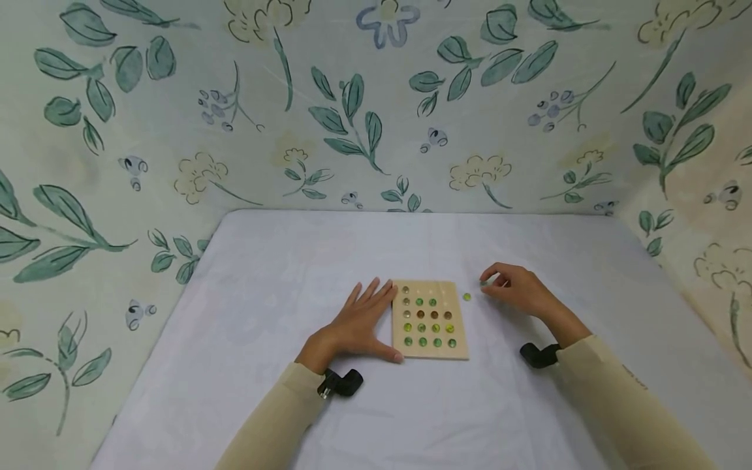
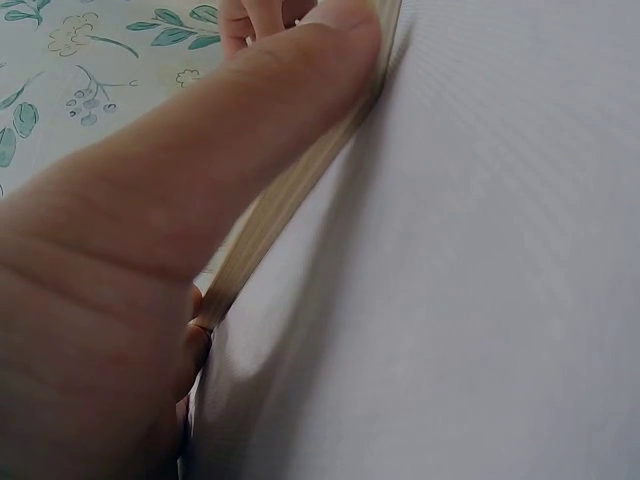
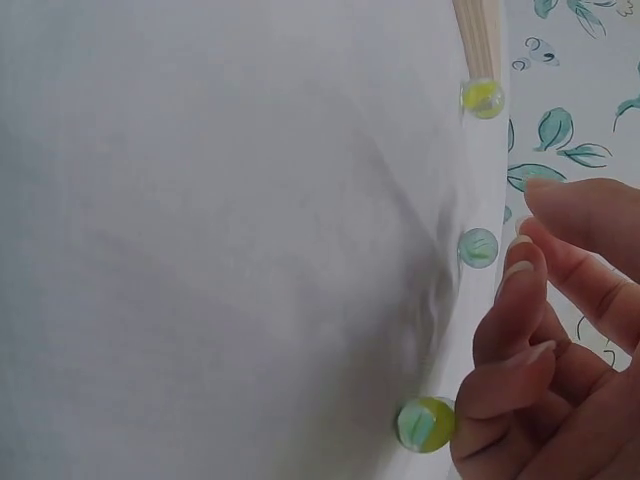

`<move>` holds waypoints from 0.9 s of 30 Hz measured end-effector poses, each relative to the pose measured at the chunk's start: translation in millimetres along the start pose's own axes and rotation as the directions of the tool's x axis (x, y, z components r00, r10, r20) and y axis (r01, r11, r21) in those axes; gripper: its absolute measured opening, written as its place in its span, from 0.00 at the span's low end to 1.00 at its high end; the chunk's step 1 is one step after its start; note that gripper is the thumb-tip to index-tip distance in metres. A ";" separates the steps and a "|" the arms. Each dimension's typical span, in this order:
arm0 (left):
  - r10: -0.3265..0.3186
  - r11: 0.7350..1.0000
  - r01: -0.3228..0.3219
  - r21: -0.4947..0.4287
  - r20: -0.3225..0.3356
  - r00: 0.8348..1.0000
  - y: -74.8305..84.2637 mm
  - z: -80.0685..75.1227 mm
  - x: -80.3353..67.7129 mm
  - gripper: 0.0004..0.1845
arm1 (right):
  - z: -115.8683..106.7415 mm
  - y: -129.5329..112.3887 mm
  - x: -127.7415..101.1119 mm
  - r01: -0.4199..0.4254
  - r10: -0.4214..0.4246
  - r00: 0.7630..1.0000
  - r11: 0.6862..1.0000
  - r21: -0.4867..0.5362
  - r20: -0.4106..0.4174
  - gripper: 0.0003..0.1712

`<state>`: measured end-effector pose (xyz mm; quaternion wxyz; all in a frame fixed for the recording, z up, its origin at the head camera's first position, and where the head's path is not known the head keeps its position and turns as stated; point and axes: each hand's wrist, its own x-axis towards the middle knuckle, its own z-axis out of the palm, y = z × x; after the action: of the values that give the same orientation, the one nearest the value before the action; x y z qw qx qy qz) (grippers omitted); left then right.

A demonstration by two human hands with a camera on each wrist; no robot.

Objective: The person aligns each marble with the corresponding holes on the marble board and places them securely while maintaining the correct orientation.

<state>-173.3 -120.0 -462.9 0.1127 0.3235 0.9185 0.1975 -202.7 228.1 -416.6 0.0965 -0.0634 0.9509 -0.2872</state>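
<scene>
A square wooden board (image 1: 431, 352) lies on the white cloth, with several glass marbles (image 1: 435, 328) standing in rows on it. My left hand (image 1: 361, 326) rests along the board's left side, fingers spread. Its thumb (image 2: 290, 80) touches the front edge. To the right of the board, my right hand (image 1: 517, 287) hovers low with fingers bent and thumb apart; no marble shows between them. Just beyond its fingertips sits a clear green marble (image 3: 478, 248). A yellow marble (image 3: 483, 98) lies nearer the board. By the lower fingers is a green-yellow marble (image 3: 427, 424); contact is unclear.
White cloth (image 1: 294, 261) covers the table, with slight creases. A wall with a leaf and flower print (image 1: 352, 98) rises behind and at both sides. Black wrist cameras (image 1: 346, 383) are strapped at each cuff.
</scene>
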 end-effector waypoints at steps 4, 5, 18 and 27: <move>0.001 1.000 -0.001 -0.003 -0.003 1.000 0.5 1.2 -0.2 0.71 | -0.2 2.9 1.8 -0.017 0.017 1.000 1.000 -0.005 -0.003 0.14; 0.001 1.000 -0.001 -0.001 -0.002 1.000 0.6 1.3 -0.3 0.71 | 0.0 3.4 2.3 -0.021 0.021 1.000 1.000 -0.008 -0.003 0.14; -0.004 1.000 0.004 0.004 0.001 1.000 0.5 2.3 -0.5 0.71 | 6.7 9.6 8.6 -0.052 0.051 0.999 0.998 -0.019 -0.017 0.14; -0.010 1.000 0.010 0.012 0.002 1.000 -0.1 2.1 0.2 0.71 | 7.6 10.4 11.3 -0.068 0.067 0.998 0.997 -0.034 -0.022 0.13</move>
<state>-172.8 -119.4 -464.8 0.1128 0.3198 0.9212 0.1910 -212.7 230.7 -430.2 0.0952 -0.0301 0.9583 -0.2678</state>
